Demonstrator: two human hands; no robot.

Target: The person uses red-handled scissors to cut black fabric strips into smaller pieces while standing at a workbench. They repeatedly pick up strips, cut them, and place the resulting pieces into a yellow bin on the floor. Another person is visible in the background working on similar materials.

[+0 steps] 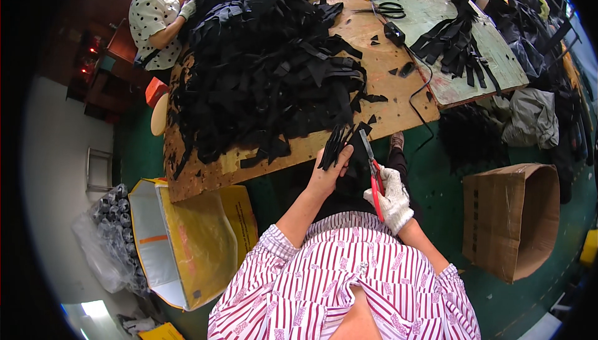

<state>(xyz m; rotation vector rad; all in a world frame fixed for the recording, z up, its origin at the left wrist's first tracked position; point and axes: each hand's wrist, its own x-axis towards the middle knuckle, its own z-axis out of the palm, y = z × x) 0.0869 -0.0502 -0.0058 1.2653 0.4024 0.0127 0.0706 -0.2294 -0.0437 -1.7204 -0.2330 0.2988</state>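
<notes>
My left hand (332,168) is bare and closed around a bundle of narrow black fabric strips (336,140), which fan out past the fingers. My right hand (392,200), in a white knitted glove, grips red-handled shears (376,184). Their grey blades point up and away, just right of the strips. Beside the blade tips is a flat black piece; whether the blades touch it I cannot tell. Both hands are at the near edge of a wooden table (398,100), in front of a large heap of black fabric strips (261,72).
Black-handled scissors (391,9) lie farther back. More black strips (458,47) rest on a pale green board (498,66). A yellow and white bin (193,240) stands at left, an open cardboard box (498,221) at right. A co-worker (156,22) works at the far left.
</notes>
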